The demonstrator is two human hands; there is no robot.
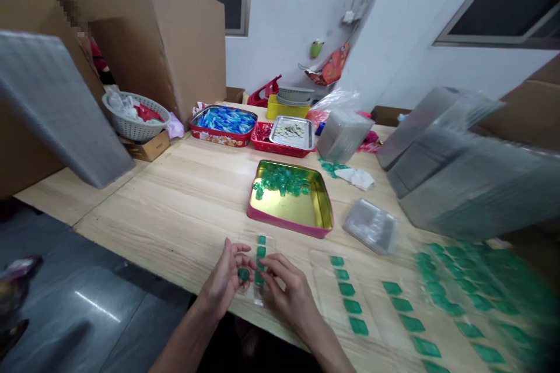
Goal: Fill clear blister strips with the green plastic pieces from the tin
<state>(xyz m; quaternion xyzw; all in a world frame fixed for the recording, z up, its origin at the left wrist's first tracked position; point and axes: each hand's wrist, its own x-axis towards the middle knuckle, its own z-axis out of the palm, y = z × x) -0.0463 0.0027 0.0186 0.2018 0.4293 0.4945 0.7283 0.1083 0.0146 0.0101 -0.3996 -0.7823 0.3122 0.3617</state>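
At the table's near edge, my left hand (226,280) pinches a small round green piece (244,274) between its fingertips. My right hand (289,291) lies beside it with fingers curled, pressing on a clear plastic strip (261,256) that carries a column of green pieces. The two hands almost touch over the strip. Just beyond them stands a gold tin with a pink rim (301,227), with a heap of loose green pieces (282,180) at its far end.
Filled clear strips with green pieces (350,297) spread to the right. Stacks of empty clear trays (459,180) rise at right and left (56,111). Tins of blue pieces (225,122), a metal tray (292,133), a white basket (135,116) and cardboard boxes (166,41) stand at the back.
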